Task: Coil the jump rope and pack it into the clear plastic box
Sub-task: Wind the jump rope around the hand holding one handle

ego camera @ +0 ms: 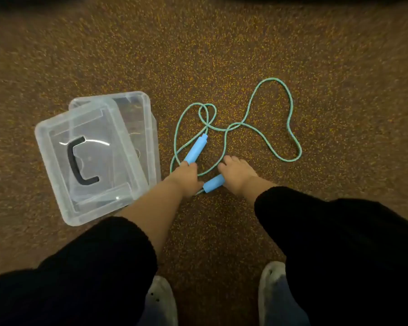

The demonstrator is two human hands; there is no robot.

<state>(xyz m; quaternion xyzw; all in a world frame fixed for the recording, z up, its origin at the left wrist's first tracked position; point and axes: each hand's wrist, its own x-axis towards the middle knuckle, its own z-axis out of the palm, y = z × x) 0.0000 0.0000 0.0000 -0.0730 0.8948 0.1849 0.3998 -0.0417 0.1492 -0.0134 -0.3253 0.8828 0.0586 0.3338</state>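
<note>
On a speckled brown floor [222, 55], a person crouched over a jump rope [290, 128] that lay uncoiled in loose, crossing loops, its cord running out well to the right of both hands. The left hand [186, 175] was clenched around the near end of one blue handle [196, 149], which pointed away toward a small loop in the cord. The right hand [237, 175] was closing over the far end of the second blue handle [213, 183], fingers curled; whether that grip was complete could not be told from above. Just beside the left forearm stood the clear plastic box [151, 128], with its lid [90, 161] resting askew across the top and a black carry grip [77, 161] showing through it.

The step in hand appeared to be gathering both handles before any coiling began. Done well, that would likely mean bringing the two handles together side by side in one hand, then drawing the cord in with the other in even loops, letting the crossings near the handles fall open rather than pulling them tight into a knot. The lid would probably need setting aside first, since it covered most of the box opening. Nothing of the rope was yet inside the box.
</note>
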